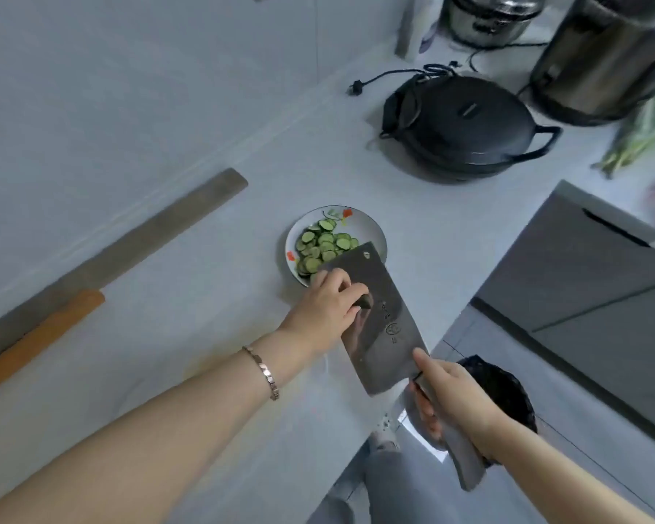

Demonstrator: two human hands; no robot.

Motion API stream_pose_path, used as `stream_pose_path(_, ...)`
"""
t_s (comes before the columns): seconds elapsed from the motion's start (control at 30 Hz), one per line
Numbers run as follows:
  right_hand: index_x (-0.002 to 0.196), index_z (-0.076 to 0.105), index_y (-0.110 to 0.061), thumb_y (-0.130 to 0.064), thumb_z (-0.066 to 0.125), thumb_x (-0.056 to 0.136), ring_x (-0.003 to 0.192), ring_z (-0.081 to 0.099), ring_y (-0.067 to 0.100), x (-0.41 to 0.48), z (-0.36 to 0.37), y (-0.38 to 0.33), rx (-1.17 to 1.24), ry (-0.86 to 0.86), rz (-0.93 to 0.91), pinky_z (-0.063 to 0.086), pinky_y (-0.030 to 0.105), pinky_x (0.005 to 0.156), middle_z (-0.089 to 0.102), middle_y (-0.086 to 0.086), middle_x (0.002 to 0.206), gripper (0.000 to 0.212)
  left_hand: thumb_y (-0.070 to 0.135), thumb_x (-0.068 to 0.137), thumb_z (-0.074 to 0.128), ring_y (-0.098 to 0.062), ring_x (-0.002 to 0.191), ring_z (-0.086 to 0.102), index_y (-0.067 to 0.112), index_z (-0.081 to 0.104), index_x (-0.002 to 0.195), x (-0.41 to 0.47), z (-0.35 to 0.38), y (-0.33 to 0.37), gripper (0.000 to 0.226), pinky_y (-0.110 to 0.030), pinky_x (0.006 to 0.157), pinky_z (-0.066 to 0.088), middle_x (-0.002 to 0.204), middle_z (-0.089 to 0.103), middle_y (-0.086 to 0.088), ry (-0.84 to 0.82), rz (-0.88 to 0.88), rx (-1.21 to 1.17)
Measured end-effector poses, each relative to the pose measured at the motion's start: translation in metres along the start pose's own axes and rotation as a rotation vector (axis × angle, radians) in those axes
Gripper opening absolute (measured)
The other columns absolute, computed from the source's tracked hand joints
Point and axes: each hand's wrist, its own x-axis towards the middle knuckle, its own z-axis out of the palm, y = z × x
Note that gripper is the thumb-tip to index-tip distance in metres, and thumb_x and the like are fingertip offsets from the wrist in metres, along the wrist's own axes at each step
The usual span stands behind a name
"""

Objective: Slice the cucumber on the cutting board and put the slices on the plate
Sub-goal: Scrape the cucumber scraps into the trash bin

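Slices: a heap of cucumber slices (324,245) lies on the plate (373,230), just above the centre of the frame.
Cleaver: the cleaver (386,319) is held flat and tilted, its far end over the plate's lower right rim.
Right hand: the right hand (454,395) is wrapped round the cleaver's handle, lower right of the frame.
Left hand: the left hand (328,300) has its fingers curled against the flat of the blade beside the plate. A small dark bit (363,302) shows at the thumb; I cannot tell whether it is pinched.
Whole cucumber: none to be seen on the bench (205,259).
Progress: late, by my reading. Slicing looks finished and the slices are being swept off the blade.
Left to do: probably clear the blade, then put the cleaver down.
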Motion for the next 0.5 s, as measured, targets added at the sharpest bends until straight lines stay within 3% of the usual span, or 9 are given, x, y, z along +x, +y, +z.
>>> stream_pose_path(0.1, 0.062, 0.046, -0.005, -0.042, 0.035, 0.100, 0.034, 0.039, 0.022, -0.033, -0.044, 0.032, 0.064, 0.126, -0.002, 0.042, 0.027, 0.045, 0.043, 0.007, 0.043, 0.054, 0.023, 0.082, 0.044, -0.034, 0.084, 0.053, 0.011, 0.058, 0.098, 0.023, 0.029, 0.058, 0.024, -0.041, 0.070, 0.053, 0.091, 0.056, -0.014, -0.045, 0.163, 0.013)
stream_pose_path(0.23, 0.071, 0.046, -0.004, -0.043, 0.034, 0.099, 0.035, 0.038, 0.022, -0.067, -0.109, 0.073, 0.118, 0.269, 0.027, 0.041, 0.027, 0.046, 0.042, 0.006, 0.044, 0.050, 0.027, 0.078, 0.034, -0.030, 0.075, 0.057, 0.010, 0.060, 0.092, 0.056, 0.074, 0.137, 0.035, -0.034, 0.063, 0.056, 0.086, 0.059, -0.011, -0.103, 0.334, 0.056)
stream_pose_path(0.33, 0.074, 0.049, -0.004, -0.045, 0.034, 0.099, 0.037, 0.039, 0.021, -0.087, -0.170, 0.108, 0.188, 0.378, 0.054, 0.041, 0.028, 0.047, 0.044, 0.007, 0.046, 0.049, 0.017, 0.078, 0.058, -0.029, 0.084, 0.061, 0.007, 0.059, 0.099, 0.081, 0.113, 0.208, 0.023, -0.035, 0.069, 0.057, 0.096, 0.062, -0.011, -0.157, 0.482, 0.053)
stream_pose_path(0.4, 0.075, 0.050, -0.004, -0.044, 0.035, 0.099, 0.038, 0.040, 0.021, -0.092, -0.200, 0.125, 0.213, 0.440, 0.078, 0.040, 0.028, 0.047, 0.044, 0.007, 0.047, 0.049, 0.014, 0.069, 0.074, -0.029, 0.093, 0.062, 0.004, 0.058, 0.108, 0.091, 0.141, 0.236, 0.043, -0.036, 0.075, 0.057, 0.106, 0.063, -0.013, -0.202, 0.500, 0.070)
stream_pose_path(0.5, 0.073, 0.050, -0.003, -0.042, 0.035, 0.099, 0.036, 0.039, 0.021, -0.101, -0.250, 0.158, 0.241, 0.518, 0.115, 0.040, 0.027, 0.045, 0.044, 0.006, 0.044, 0.049, 0.009, 0.080, 0.066, -0.032, 0.118, 0.052, -0.002, 0.044, 0.128, 0.101, 0.187, 0.288, 0.054, -0.040, 0.097, 0.046, 0.131, 0.051, -0.019, -0.292, 0.524, 0.030)
